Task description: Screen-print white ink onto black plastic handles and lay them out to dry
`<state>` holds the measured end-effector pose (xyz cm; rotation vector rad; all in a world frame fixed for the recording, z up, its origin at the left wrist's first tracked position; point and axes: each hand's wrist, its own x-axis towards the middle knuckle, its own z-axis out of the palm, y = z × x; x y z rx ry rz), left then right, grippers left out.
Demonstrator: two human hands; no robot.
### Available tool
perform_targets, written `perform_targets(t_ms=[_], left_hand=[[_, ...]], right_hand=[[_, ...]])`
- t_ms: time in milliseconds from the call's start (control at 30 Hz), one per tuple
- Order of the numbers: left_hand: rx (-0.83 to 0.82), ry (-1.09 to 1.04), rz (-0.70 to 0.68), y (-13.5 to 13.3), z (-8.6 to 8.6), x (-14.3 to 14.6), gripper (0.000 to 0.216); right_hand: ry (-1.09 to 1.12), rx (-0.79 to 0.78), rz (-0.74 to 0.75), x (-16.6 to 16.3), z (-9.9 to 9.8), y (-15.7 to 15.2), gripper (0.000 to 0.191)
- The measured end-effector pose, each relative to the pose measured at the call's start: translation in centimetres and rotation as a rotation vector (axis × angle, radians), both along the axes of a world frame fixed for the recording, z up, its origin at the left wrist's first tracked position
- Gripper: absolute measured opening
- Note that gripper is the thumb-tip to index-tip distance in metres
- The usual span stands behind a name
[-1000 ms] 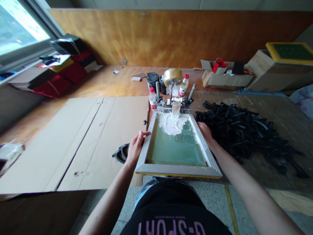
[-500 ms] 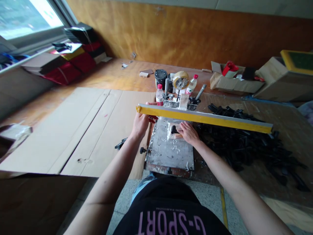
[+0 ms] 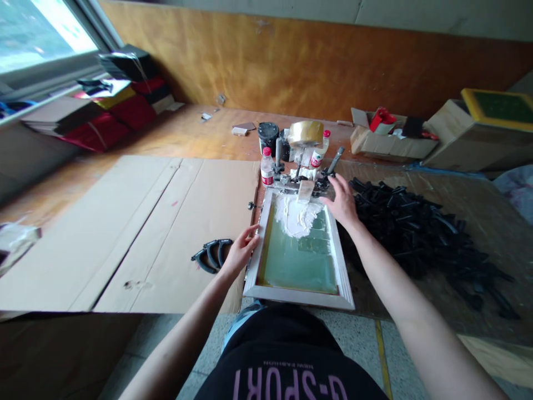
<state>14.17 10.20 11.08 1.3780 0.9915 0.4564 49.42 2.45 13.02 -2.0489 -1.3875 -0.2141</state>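
Observation:
A screen-printing frame with a pale rim and green mesh lies flat in front of me. White ink is spread over the mesh at its far end, where a small beige block stands against the clamps. My left hand rests its fingertips on the frame's left rim, fingers extended. Over the far right corner, my right hand is open with thumb and fingers apart, close to the clamps and the block. Several curved black handle-like pieces lie left of my left hand.
Cardboard covers the left of the table. To the right is a heap of black pieces. Behind the clamps stand bottles, a black tub and a tape roll. Open boxes sit back right.
The frame has swung down from its raised position to lie flat, hiding the base plate and the black piece on it. My left hand moved nearer; my right hand moved away toward the clamps.

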Motion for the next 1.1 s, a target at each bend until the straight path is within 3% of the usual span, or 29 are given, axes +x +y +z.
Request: perform_targets(t_ms=[67, 200, 300, 467, 533, 667, 833, 900, 967, 1033, 1100], left_hand=[[-0.006, 0.039, 0.015, -0.2, -2.3, 0.0, 0.070], [-0.009, 0.080, 0.041, -0.2, -4.4, 0.4, 0.071], [-0.016, 0.070, 0.035, -0.2, -4.9, 0.5, 0.070], [-0.006, 0.101, 0.034, -0.4, -5.5, 0.4, 0.069], [-0.002, 0.093, 0.040, -0.4, -5.5, 0.4, 0.068], [-0.034, 0.071, 0.060, -0.4, -5.0, 0.4, 0.069], [-0.079, 0.046, 0.065, -0.7, -3.7, 0.4, 0.068], [-0.096, 0.037, 0.069, -0.9, -2.8, 0.3, 0.067], [-0.102, 0.030, 0.062, -0.9, -1.4, 0.1, 0.067], [-0.087, 0.004, 0.044, -0.9, 0.3, 0.0, 0.068], [-0.065, -0.045, 0.039, -0.6, 2.4, 0.0, 0.062]], right_hand=[[-0.105, -0.093, 0.091, -2.1, 0.5, 2.4, 0.059], [-0.160, -0.389, 0.141, -5.1, 0.0, 4.6, 0.024], [-0.188, -0.495, 0.200, -6.8, -0.6, 3.2, 0.010], [-0.260, -0.493, 0.623, -7.9, 0.4, -0.8, 0.014], [-0.216, -0.485, 0.685, -7.7, 0.9, -1.1, 0.011], [-0.188, -0.387, 0.526, -7.7, 0.1, -0.8, 0.011], [-0.190, -0.373, 0.554, -8.6, -1.3, -1.8, 0.015], [-0.131, -0.366, 0.487, -8.3, -0.5, -1.0, 0.015], [-0.076, -0.343, 0.379, -7.2, 0.8, 1.0, 0.029], [-0.052, -0.317, 0.259, -5.2, 2.1, 3.0, 0.049], [-0.025, -0.278, 0.122, -2.4, 2.9, 4.0, 0.055]])
